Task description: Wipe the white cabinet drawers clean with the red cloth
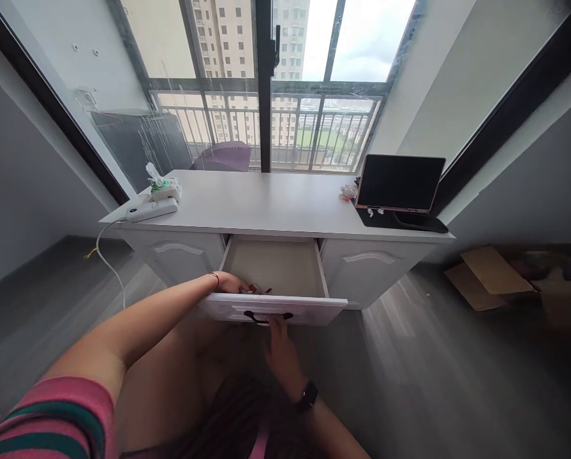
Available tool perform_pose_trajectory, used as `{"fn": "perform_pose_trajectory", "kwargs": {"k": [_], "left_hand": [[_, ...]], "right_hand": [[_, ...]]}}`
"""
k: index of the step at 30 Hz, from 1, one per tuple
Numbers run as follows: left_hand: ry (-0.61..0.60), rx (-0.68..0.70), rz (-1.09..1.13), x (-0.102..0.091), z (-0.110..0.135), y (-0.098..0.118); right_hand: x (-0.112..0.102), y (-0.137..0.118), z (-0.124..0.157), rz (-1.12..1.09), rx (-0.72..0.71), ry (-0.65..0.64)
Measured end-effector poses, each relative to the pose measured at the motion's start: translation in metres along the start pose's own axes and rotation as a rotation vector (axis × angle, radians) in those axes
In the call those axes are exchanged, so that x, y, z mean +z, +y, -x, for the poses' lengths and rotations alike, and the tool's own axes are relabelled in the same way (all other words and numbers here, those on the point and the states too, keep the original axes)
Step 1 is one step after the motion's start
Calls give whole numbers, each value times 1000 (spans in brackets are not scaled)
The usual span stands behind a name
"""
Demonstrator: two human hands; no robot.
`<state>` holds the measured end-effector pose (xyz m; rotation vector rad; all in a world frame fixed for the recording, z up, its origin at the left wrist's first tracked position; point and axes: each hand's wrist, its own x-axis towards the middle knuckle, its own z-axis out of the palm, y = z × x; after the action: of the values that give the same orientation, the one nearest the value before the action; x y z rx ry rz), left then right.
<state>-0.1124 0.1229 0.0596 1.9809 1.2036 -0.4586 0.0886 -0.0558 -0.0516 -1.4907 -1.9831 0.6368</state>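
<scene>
the right grip is at the handle; i cannot tell if it curls round. a shove there could close the drawer on the left grip, which rests over its front edge. that grip, partly hidden, seems to touch small things inside; i cannot tell whether it is clamped, and a loose pinch could drop some.

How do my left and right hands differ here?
Your left hand is inside the open drawer, by some small items; your right hand is outside, at the black handle. Your left wrist wears a thin red bracelet; your right wrist, a dark watch. Both hands are at the same drawer.
</scene>
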Motion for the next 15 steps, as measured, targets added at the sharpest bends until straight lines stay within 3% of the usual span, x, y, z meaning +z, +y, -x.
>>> {"fn": "perform_pose_trajectory", "kwargs": {"k": [3,7,12,15], "left_hand": [[-91,-17,44,2,11,10],[-27,-21,131,-10,28,19],[354,185,531,-11,94,19],[854,202,855,12,138,19]], "right_hand": [[-11,-1,1,32,-32,-10],[-27,-5,0,3,-64,3],[-25,-5,-9,-131,-46,116],[-18,-4,-13,-185,-50,183]]}}
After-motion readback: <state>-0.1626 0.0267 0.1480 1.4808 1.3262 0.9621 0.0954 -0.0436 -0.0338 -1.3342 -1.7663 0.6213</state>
